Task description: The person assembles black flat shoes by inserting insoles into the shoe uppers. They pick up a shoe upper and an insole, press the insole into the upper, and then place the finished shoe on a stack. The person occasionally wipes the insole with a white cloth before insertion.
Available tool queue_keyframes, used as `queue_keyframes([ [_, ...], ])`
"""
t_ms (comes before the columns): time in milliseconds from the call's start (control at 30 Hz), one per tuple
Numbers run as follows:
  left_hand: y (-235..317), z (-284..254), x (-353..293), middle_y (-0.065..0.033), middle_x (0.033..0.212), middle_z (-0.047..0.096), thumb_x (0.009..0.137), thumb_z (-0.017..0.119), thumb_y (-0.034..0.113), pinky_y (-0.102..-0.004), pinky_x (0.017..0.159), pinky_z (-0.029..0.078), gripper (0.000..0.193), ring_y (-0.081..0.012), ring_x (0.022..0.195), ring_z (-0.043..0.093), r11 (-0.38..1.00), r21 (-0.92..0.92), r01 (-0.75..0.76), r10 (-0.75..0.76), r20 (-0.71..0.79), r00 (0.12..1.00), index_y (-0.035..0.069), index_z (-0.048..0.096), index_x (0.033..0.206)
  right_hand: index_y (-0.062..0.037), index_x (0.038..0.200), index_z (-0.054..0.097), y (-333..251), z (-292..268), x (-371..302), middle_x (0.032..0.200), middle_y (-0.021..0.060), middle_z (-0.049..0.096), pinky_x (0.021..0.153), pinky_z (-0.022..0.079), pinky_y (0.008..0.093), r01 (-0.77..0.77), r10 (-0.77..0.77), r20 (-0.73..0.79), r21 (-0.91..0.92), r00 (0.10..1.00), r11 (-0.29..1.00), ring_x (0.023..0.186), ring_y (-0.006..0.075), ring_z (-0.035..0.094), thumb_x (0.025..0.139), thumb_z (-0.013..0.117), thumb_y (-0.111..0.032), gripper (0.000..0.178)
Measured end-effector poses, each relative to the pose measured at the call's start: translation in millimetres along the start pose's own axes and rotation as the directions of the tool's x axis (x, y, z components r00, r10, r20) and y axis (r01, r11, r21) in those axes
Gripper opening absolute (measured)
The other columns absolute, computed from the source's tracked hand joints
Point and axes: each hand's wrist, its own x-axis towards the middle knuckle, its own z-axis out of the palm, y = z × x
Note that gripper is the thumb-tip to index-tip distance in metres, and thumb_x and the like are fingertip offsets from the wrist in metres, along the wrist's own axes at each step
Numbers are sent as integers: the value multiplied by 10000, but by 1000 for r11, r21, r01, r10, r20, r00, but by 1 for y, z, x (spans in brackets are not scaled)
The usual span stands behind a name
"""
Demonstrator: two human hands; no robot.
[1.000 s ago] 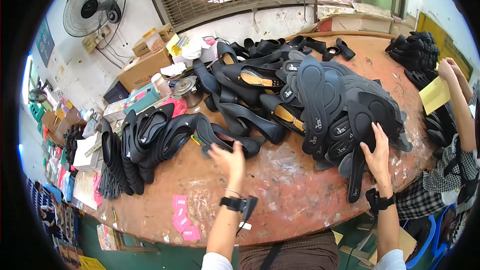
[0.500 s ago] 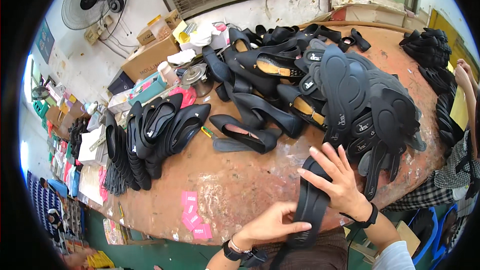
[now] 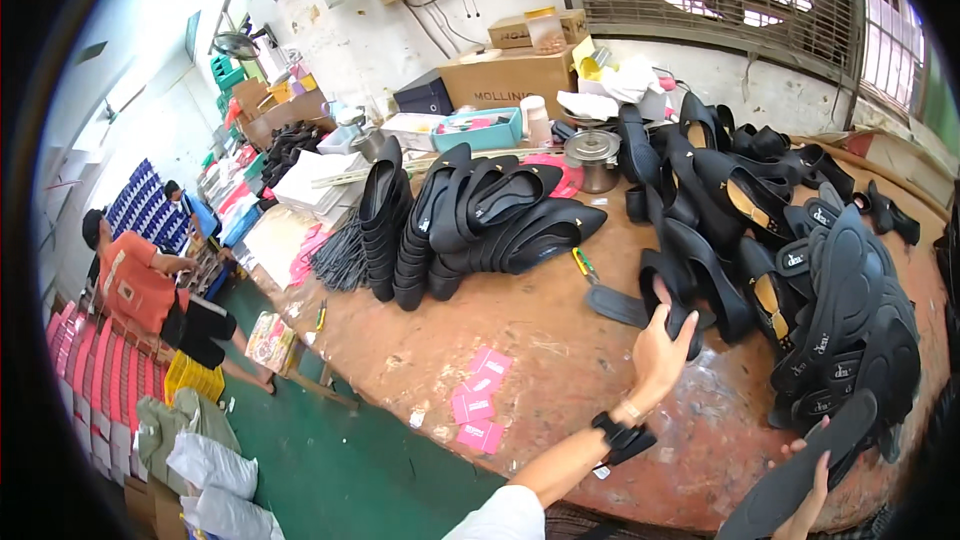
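Note:
My left hand (image 3: 658, 352) reaches across the table and is closed on a black pump (image 3: 662, 273), its fingers partly inside the shoe's opening. In my right hand (image 3: 816, 502), at the lower right, a long black insole (image 3: 797, 472) is held along its edge. A dark grey flat insole (image 3: 614, 306) lies on the table beside the pump. Just right of the right hand rises a heap of black insoles (image 3: 840, 310), some with pale printing on the heel. Loose black pumps (image 3: 728, 180) crowd behind the left hand.
Nested black shoes (image 3: 480, 225) stand at the table's left, near a cutter knife (image 3: 584, 265). Pink cards (image 3: 480, 395) lie toward the front edge. A metal pot (image 3: 595, 162), a teal tray (image 3: 478, 130) and a cardboard box (image 3: 515, 78) line the back. A person (image 3: 145, 285) stands far left.
The view has swung left. My left hand has let go of the black insole and taken hold of a pump. My right hand keeps the insole, now lower right.

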Motion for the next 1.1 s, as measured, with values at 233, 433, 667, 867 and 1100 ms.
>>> queue_keyframes([
  [233, 34, -164, -89, 49, 651, 612, 699, 855, 220, -298, 575, 368, 174, -123, 571, 520, 661, 84, -746, 611, 517, 600, 139, 718, 769, -55, 1402, 504, 13, -13, 11, 1069, 35, 636, 643, 460, 225, 5, -89, -151, -485, 984, 874, 765, 89, 571, 1054, 456, -267, 410],
  [433, -52, -187, -131, -100, 1118, 617, 691, 715, 50, -485, 1003, 436, 145, -324, 1143, 566, 669, 231, -706, 326, 762, 559, 80, 651, 817, 33, 1407, 475, 32, 43, 22, 1250, 179, 573, 896, 394, 450, 596, 77, 596, -770, 799, -225, 1012, 338, 527, 839, 610, -418, 738],
  [667, -94, -170, -161, -287, 1544, 245, 695, 885, 389, -561, 1132, 324, 1047, -459, 1400, 326, 821, 231, -522, 376, 469, 799, 71, 252, 1465, -52, 974, 736, 146, 68, 30, 1144, 97, 624, 960, 403, 416, 777, 161, 778, -624, 607, 82, 1070, 251, 556, 703, 709, -159, 292],
  [867, -108, -164, -173, -292, 1545, 213, 683, 895, 428, -576, 1141, 296, 1329, -461, 1391, 330, 929, 25, -368, 338, 346, 876, 141, -71, 1550, -29, 948, 747, 195, 89, 33, 1096, 124, 644, 925, 467, 385, 696, 204, 753, -657, 626, 288, 1057, 283, 600, 705, 722, -109, 257],
  [1100, -112, -164, -171, -300, 1533, 230, 689, 892, 433, -577, 1137, 299, 1377, -467, 1378, 344, 930, -16, -366, 346, 365, 864, 158, -162, 1532, 1, 1014, 731, 209, 94, 32, 1065, 117, 596, 965, 448, 381, 618, 292, 689, -724, 663, 307, 1083, 283, 559, 657, 708, -84, 368],
])
